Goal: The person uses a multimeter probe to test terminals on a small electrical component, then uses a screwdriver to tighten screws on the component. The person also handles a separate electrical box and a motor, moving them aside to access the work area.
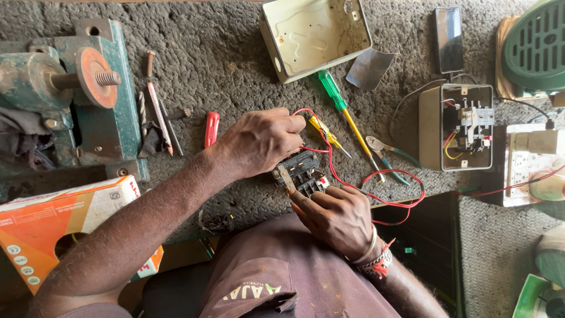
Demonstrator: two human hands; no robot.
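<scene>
From where I watch, my left hand [259, 141] sits over the switch block [300, 172], and my right hand [336, 217] touches it from the near side. A wire [376, 194] loops right of the block. Beyond the hands lies an open metal box [315, 35], with a screwdriver [347, 121] between. Farther right stands a wired box [459, 126], with a phone [449, 39] behind it. Far left sits a machine [65, 94], and a carton [65, 227] is nearer me.

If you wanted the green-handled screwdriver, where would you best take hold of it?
Grip the green-handled screwdriver by its thick green handle, coming from above. It lies flat, handle towards the cream metal box; its thin yellow shaft runs down under the red wire.
</scene>
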